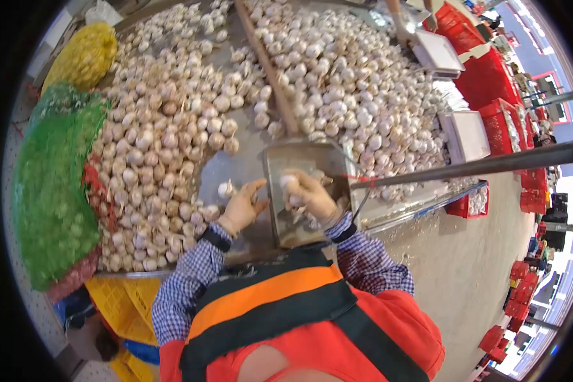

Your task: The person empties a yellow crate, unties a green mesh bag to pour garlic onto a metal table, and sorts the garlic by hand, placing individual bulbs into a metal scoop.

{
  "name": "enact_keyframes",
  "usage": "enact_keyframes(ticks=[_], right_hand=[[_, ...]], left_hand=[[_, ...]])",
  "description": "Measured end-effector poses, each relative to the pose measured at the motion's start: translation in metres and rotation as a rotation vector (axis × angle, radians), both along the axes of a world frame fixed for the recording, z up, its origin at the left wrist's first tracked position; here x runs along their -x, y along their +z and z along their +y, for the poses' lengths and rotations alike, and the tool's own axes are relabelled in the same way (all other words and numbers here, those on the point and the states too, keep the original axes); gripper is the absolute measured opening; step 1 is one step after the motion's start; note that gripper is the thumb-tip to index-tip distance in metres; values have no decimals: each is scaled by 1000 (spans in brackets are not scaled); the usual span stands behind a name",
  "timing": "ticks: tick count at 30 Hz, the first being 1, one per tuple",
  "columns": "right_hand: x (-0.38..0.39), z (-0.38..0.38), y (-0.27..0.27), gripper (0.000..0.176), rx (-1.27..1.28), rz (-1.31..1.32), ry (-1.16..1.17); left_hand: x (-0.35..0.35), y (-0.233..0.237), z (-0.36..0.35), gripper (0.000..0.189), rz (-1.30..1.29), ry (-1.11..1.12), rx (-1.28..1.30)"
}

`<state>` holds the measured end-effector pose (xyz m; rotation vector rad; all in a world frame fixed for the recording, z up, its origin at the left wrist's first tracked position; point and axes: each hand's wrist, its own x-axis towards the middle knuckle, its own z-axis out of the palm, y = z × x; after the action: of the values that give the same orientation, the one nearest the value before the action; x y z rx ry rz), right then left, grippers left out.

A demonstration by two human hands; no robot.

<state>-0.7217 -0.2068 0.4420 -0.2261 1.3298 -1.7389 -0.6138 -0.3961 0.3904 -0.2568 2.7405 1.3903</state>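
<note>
My right hand (pixel 313 198) is closed around a garlic bulb (pixel 288 181), above a shallow metal tray (pixel 270 210). Some garlic and loose peel lie in the tray, partly hidden by that hand. Just left of the tray, over the metal table (pixel 235 167), my left hand (pixel 240 209) has its thumb and fingers apart, with nothing seen between them. A single garlic bulb (pixel 225 190) rests on the table close beside its fingers. To the left spreads a big pile of garlic bulbs (pixel 153 146).
A wooden divider (pixel 267 70) separates this pile from another garlic heap (pixel 363 89). Full net sacks, green (pixel 54 191) and yellow (pixel 83 57), stand left. A dark pole (pixel 477 170) crosses from the right. Red crates (pixel 490 76) and another person's arms (pixel 398 19) are at upper right.
</note>
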Motion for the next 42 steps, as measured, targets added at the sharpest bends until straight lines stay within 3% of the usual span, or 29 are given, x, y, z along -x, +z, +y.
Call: enact_keyframes(ticks=[2, 3, 5, 6, 8, 12, 17, 19, 21, 25, 27, 28, 30, 32, 34, 35, 37, 38, 39, 41, 42], right_hand=[[-3, 4, 27, 50, 62, -71, 24], [-4, 3, 29, 52, 162, -84, 13], [-8, 3, 29, 49, 185, -79, -20], [-12, 3, 28, 48, 200, -76, -65], [-13, 3, 33, 47, 169, -146, -75], [-15, 11, 29, 41, 19, -159, -113], [-19, 20, 25, 32, -35, 17, -73], [-19, 25, -11, 34, 46, 758, -149], [-23, 31, 19, 41, -118, 80, -37], [-34, 38, 20, 50, -240, 170, -120], [-32, 50, 37, 57, -270, 253, -23], [-31, 59, 46, 52, -223, 263, 49], [-28, 77, 31, 47, -247, 374, 121], [-29, 93, 37, 37, -344, 547, 165], [-26, 109, 49, 35, -396, 491, 220], [-23, 117, 52, 33, -447, 431, 274], [-21, 127, 49, 37, -478, 466, 291], [-24, 129, 47, 40, -417, 512, 232], [-25, 130, 46, 44, -355, 556, 176], [-26, 126, 44, 54, -401, 538, 210], [-31, 124, 36, 56, -405, 670, 167]], left_hand=[[9, 28, 1, 42, -282, 82, -392], [10, 29, 2, 42, -281, 95, -386], [9, 32, 4, 40, -266, 89, -697], [8, 34, 6, 40, -266, 101, -691], [7, 42, 15, 43, -125, 122, -999], [5, 80, 32, 49, -104, 77, -1045], [9, 70, 59, 52, -18, 50, -1053], [12, 54, 62, 51, -12, 84, -848], [13, 53, 68, 50, -42, 95, -922], [12, 42, 76, 51, -18, 156, -993], [16, 27, 74, 51, 65, 154, -810], [18, 23, 72, 51, 67, 150, -806], [24, 17, 71, 56, -233, 69, -654], [26, -18, 76, 61, -247, 37, -521], [23, -26, 87, 74, -181, 35, -179], [25, -21, 92, 74, -172, 28, -176], [30, -4, 103, 69, -185, 233, -389], [33, 16, 108, 64, -206, 238, -653], [35, 34, 117, 64, -203, 242, -654], [43, 57, 136, 62, -343, 165, -1276], [43, 62, 148, 64, -241, 54, -1197]])
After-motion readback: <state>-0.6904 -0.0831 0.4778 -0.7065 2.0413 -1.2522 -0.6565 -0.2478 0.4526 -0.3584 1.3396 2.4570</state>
